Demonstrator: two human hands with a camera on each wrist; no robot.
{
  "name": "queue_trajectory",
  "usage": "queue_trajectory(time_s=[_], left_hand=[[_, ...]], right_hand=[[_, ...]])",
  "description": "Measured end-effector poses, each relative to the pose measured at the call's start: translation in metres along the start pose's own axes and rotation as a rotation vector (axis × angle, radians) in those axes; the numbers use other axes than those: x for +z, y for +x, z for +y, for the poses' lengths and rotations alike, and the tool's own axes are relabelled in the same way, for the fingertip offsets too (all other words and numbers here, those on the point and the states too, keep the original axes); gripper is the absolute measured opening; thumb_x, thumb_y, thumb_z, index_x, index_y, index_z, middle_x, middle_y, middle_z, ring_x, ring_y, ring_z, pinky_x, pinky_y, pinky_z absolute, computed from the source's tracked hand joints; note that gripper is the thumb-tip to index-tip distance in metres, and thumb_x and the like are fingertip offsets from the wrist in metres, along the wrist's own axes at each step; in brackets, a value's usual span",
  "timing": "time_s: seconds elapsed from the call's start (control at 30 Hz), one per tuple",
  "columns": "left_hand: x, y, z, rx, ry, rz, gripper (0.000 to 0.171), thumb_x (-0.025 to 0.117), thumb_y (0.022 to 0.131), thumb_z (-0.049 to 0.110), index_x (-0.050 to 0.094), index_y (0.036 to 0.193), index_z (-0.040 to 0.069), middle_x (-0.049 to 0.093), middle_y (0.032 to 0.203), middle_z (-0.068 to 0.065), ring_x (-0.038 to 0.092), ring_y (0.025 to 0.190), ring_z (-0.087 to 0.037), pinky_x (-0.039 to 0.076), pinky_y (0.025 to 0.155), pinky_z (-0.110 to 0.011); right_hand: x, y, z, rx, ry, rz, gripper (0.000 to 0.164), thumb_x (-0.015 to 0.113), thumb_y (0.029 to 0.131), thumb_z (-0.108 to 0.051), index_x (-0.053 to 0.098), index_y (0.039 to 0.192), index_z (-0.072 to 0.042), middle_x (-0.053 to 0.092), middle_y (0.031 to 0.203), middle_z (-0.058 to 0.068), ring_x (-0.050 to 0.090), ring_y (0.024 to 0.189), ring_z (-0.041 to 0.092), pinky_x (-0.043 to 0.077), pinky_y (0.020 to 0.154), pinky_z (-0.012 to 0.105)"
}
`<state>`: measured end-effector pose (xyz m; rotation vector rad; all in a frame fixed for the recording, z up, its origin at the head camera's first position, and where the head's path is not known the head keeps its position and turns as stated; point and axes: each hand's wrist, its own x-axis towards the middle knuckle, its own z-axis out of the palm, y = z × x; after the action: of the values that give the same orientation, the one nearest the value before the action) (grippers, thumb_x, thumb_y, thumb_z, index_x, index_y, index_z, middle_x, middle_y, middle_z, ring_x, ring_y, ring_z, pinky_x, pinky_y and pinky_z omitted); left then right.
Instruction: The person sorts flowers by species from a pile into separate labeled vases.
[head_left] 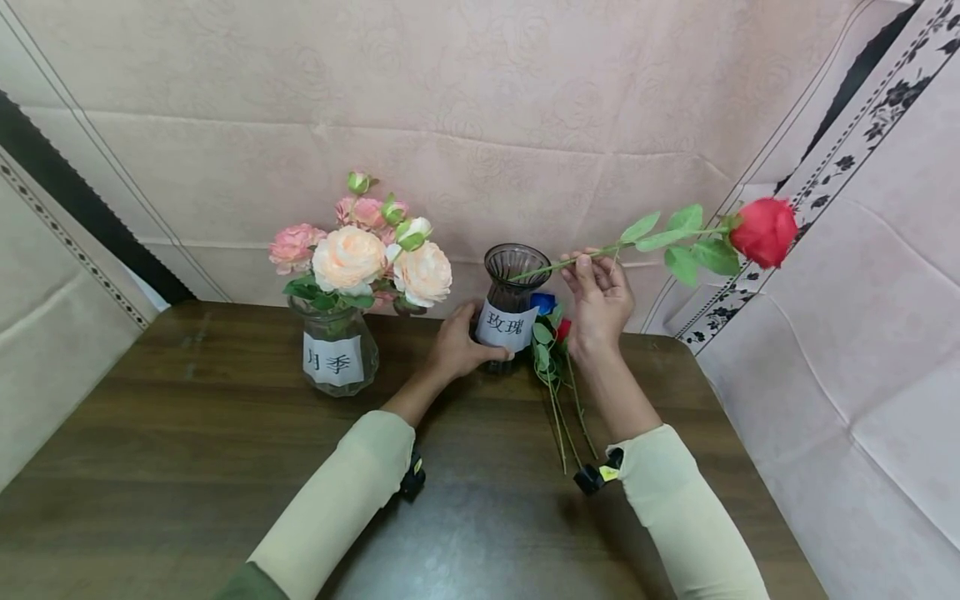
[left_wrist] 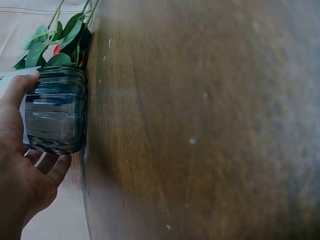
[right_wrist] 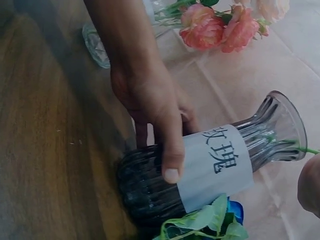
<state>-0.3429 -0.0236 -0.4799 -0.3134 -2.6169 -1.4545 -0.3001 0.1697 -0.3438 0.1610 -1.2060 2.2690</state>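
Note:
A dark ribbed glass vase point(head_left: 517, 260) with a white paper label stands near the table's back edge. My left hand point(head_left: 459, 346) grips its lower body, thumb across the front and fingers round the far side, as the right wrist view also shows. My right hand point(head_left: 600, 304) pinches the green stem of a red rose point(head_left: 763, 233) between thumb and fingers. The stem's lower end lies inside the vase mouth, and the bloom points out to the right. Beside the vase lie a blue rose point(head_left: 543, 302) and a smaller red flower point(head_left: 563, 330), their stems toward me.
A clear glass vase point(head_left: 367, 354) with a label holds several pink and peach flowers point(head_left: 350, 260) on the left. The brown wooden table point(head_left: 225, 467) meets pale patterned cloth point(head_left: 465, 108) at the back, with more cloth at both sides.

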Motion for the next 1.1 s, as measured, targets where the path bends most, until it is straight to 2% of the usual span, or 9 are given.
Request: queue_trajectory(time_s=[0.13, 0.27, 0.33, 0.4, 0.5, 0.63, 0.77, 0.87, 1.1], left_hand=[[0.005, 0.008, -0.012, 0.005, 0.027, 0.010, 0.109, 0.106, 0.070, 0.057, 0.058, 0.159, 0.018, 0.069, 0.151, -0.005, 0.067, 0.138, -0.025, 0.054, 0.120, -0.050], [0.001, 0.003, -0.005, 0.021, 0.009, 0.012, 0.106, 0.106, 0.071, 0.052, 0.058, 0.159, 0.015, 0.069, 0.149, -0.009, 0.067, 0.136, -0.030, 0.056, 0.117, -0.052], [-0.003, -0.001, 0.003, 0.024, 0.004, 0.018, 0.105, 0.106, 0.073, 0.048, 0.058, 0.159, 0.012, 0.069, 0.149, -0.013, 0.067, 0.136, -0.033, 0.057, 0.116, -0.053], [-0.008, -0.007, 0.011, 0.024, -0.011, 0.011, 0.104, 0.105, 0.074, 0.045, 0.057, 0.160, 0.011, 0.068, 0.150, -0.014, 0.067, 0.137, -0.034, 0.057, 0.117, -0.054], [-0.007, -0.007, 0.006, 0.041, -0.014, 0.017, 0.101, 0.104, 0.076, 0.048, 0.058, 0.158, 0.011, 0.069, 0.149, -0.013, 0.068, 0.135, -0.032, 0.058, 0.116, -0.050], [-0.001, -0.001, -0.006, 0.069, -0.016, 0.023, 0.103, 0.103, 0.075, 0.054, 0.058, 0.158, 0.012, 0.070, 0.148, -0.011, 0.069, 0.133, -0.029, 0.059, 0.113, -0.046], [0.000, 0.002, -0.008, 0.049, -0.031, 0.018, 0.105, 0.105, 0.072, 0.052, 0.059, 0.159, 0.014, 0.070, 0.148, -0.009, 0.068, 0.135, -0.029, 0.057, 0.116, -0.049], [-0.001, -0.001, -0.001, 0.038, -0.017, 0.014, 0.102, 0.105, 0.072, 0.049, 0.060, 0.157, 0.015, 0.071, 0.147, -0.008, 0.069, 0.135, -0.028, 0.057, 0.117, -0.050], [0.006, 0.009, -0.016, 0.053, 0.048, 0.020, 0.102, 0.104, 0.073, 0.053, 0.059, 0.158, 0.018, 0.072, 0.146, -0.005, 0.070, 0.132, -0.025, 0.058, 0.113, -0.049]], right_hand=[[0.002, -0.004, 0.006, 0.040, -0.092, -0.008, 0.005, 0.077, 0.107, -0.011, 0.078, 0.109, -0.006, 0.083, 0.102, 0.002, 0.081, 0.096, 0.017, 0.067, 0.095, 0.032], [0.002, -0.008, 0.011, 0.068, -0.195, -0.015, 0.004, 0.081, 0.105, -0.011, 0.082, 0.102, -0.012, 0.085, 0.103, -0.002, 0.077, 0.095, 0.011, 0.065, 0.099, 0.033], [0.001, -0.009, 0.013, 0.088, -0.261, -0.026, 0.006, 0.083, 0.105, -0.012, 0.085, 0.110, -0.009, 0.087, 0.113, -0.001, 0.076, 0.101, 0.008, 0.064, 0.101, 0.031], [-0.001, -0.012, 0.015, 0.117, -0.312, -0.047, 0.021, 0.082, 0.105, -0.013, 0.085, 0.124, -0.004, 0.086, 0.128, 0.004, 0.076, 0.108, 0.006, 0.063, 0.104, 0.030], [-0.007, -0.019, 0.017, 0.165, -0.363, -0.078, 0.039, 0.078, 0.108, -0.013, 0.074, 0.144, 0.001, 0.076, 0.149, 0.012, 0.075, 0.113, 0.004, 0.062, 0.110, 0.032], [-0.018, -0.027, 0.020, 0.217, -0.365, -0.107, 0.042, 0.072, 0.111, -0.008, 0.068, 0.151, 0.001, 0.069, 0.157, 0.017, 0.077, 0.110, 0.004, 0.061, 0.112, 0.032], [-0.033, -0.033, 0.023, 0.251, -0.367, -0.106, 0.042, 0.071, 0.109, -0.004, 0.069, 0.151, 0.001, 0.071, 0.154, 0.016, 0.080, 0.109, 0.004, 0.062, 0.109, 0.028], [-0.045, -0.033, 0.023, 0.267, -0.373, -0.084, 0.039, 0.072, 0.107, -0.001, 0.071, 0.146, 0.004, 0.080, 0.141, 0.011, 0.082, 0.105, 0.007, 0.064, 0.105, 0.029], [-0.069, -0.031, 0.018, 0.317, -0.342, -0.082, 0.038, 0.071, 0.106, 0.005, 0.069, 0.143, 0.014, 0.087, 0.110, 0.005, 0.082, 0.094, 0.012, 0.067, 0.096, 0.029]])
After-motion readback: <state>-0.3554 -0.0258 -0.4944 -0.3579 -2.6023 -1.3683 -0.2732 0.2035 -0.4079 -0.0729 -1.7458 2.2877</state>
